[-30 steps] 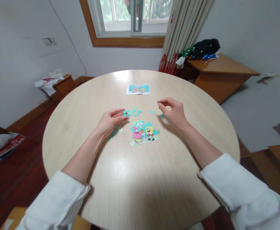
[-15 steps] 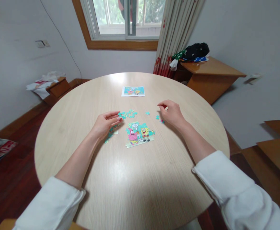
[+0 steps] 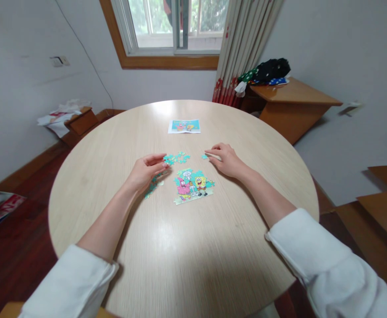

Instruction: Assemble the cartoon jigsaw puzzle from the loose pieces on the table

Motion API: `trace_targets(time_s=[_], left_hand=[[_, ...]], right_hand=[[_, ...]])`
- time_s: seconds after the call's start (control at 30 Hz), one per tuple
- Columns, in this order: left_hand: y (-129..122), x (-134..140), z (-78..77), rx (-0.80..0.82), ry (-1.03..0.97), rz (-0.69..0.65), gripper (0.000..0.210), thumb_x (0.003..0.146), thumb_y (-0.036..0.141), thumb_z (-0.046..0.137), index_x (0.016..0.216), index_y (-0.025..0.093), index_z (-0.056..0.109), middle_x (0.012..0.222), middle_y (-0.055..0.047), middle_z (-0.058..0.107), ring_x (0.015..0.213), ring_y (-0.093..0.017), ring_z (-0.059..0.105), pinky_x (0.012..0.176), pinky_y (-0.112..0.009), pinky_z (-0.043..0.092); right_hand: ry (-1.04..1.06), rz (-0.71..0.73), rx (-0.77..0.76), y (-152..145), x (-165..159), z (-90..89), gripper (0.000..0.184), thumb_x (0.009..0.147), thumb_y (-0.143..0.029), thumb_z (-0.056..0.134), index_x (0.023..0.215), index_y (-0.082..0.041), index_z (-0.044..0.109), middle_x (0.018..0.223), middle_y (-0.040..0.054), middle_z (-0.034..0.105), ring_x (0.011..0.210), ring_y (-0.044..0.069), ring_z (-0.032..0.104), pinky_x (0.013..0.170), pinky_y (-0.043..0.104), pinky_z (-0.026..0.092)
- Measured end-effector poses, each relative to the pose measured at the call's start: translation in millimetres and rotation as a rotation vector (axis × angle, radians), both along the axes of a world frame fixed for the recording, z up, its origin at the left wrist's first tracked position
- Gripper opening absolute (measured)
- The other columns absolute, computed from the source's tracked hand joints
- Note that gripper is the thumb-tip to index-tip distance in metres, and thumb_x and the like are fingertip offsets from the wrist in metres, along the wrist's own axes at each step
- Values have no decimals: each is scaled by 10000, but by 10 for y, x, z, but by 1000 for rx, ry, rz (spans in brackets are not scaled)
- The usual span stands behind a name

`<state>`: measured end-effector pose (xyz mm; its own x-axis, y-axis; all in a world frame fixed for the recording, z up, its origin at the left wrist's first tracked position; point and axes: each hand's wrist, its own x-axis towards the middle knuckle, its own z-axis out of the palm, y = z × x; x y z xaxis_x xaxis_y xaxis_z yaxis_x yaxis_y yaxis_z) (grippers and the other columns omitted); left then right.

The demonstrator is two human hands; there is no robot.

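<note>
A partly joined jigsaw puzzle (image 3: 193,186) with cartoon figures lies flat on the table, its upper edge uneven. Left of it, my left hand (image 3: 149,171) rests by a cluster of loose turquoise puzzle pieces (image 3: 180,157). Its fingers and thumb are apart, their tips at the cluster's left edge. More pieces (image 3: 151,191) lie beside and partly under that hand. My right hand (image 3: 225,160) is above and right of the joined puzzle. Its finger and thumb are spread at a single turquoise piece (image 3: 204,157) on the table; whether they grip it is unclear.
A printed picture sheet (image 3: 184,126) lies farther back on the round wooden table (image 3: 180,247). Beyond the table are a window, a curtain (image 3: 242,48) and a wooden side cabinet (image 3: 295,95) with cloths on top. Papers (image 3: 59,117) lie at the left wall.
My right hand has moved left to the single turquoise piece, and its fingers have spread. The pieces that lay beside it are now out of sight. My left hand has barely moved.
</note>
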<state>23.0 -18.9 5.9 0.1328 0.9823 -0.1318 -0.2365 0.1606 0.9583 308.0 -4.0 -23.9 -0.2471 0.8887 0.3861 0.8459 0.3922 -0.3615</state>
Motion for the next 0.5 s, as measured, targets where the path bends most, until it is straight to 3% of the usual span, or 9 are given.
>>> trace_targets(time_s=[0.5], left_hand=[[22, -3, -66, 78, 16, -46, 259, 593, 81, 779, 810, 143, 653, 733, -28, 681, 668, -135, 656, 766, -351, 534]], right_hand=[[-49, -6, -66, -39, -30, 45, 182, 856, -288, 593, 979, -217, 707, 1086, 119, 615, 1043, 287, 535, 911, 473, 389]])
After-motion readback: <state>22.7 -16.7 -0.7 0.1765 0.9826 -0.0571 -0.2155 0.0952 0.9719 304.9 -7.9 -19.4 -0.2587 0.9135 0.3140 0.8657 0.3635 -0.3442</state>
